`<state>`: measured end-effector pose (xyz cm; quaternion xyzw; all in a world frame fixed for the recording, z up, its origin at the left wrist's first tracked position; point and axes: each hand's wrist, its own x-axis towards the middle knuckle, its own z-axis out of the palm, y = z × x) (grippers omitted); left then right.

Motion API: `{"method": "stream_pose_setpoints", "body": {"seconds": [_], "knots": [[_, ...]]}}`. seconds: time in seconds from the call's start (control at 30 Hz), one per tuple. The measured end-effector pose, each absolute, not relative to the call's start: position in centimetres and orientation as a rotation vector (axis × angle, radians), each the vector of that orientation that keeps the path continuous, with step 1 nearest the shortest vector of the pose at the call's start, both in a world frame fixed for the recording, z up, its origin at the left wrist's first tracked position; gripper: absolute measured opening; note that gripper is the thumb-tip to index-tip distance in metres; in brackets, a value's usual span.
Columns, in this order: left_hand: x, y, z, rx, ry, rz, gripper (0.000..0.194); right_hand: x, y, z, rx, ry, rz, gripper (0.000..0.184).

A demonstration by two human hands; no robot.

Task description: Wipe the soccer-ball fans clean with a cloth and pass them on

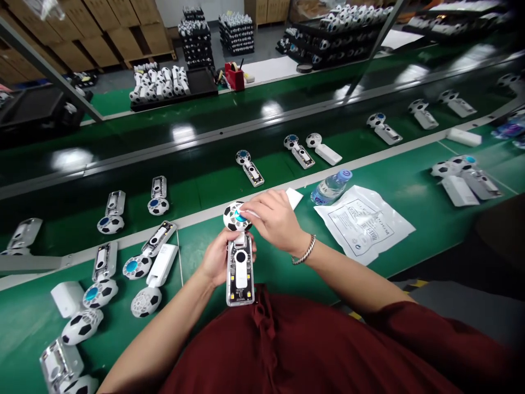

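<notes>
In the middle of the view my left hand (219, 253) is wrapped round the neck of a handheld fan (240, 268) with a football-patterned head. Its handle points toward me, showing a black circuit board and a white part under a clear cover. Over the fan's head, my right hand (275, 218) has its thumb and fingers pressed together at the blue disc (239, 216) in the centre. Those fingertips partly cover the disc, and whatever they may pinch is hidden.
Similar fans (137, 266) lie on the green bench to the left, with others (461, 178) at the right. More fans (250, 168) lie along the green conveyor. Beside my right arm are a water bottle (331, 187) and a white printed bag (364, 223). Loaded trays (159, 83) stand beyond.
</notes>
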<state>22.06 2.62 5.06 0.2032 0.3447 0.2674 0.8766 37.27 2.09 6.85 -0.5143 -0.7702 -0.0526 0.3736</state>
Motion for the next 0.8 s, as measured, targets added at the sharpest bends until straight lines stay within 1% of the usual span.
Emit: {"method": "stream_pose_setpoints", "body": {"seconds": [0.17,0.3,0.4,0.57,0.7,0.8], "knots": [[22.0,2.5,4.9,0.396,0.757,0.598,0.012,37.1,2.1,6.4,-1.289,-2.004,-0.155,0.017],[21.8,2.8,4.6,0.404,0.727,0.560,0.018,37.3,2.6,6.5,-1.360,-1.971,-0.135,0.019],[21.6,3.3,4.5,0.403,0.698,0.558,0.021,38.0,2.7,7.1,-1.366,-1.843,-0.087,0.016],[21.4,4.6,4.1,0.363,0.713,0.583,0.019,39.5,2.4,7.4,-1.400,-1.587,-0.039,0.009],[21.7,7.3,2.5,0.407,0.856,0.561,0.017,40.4,2.3,6.2,-1.421,-1.599,0.029,0.007],[22.8,11.2,0.6,0.555,1.035,0.605,0.014,40.8,2.2,5.2,-1.446,-1.573,0.090,0.007]]}}
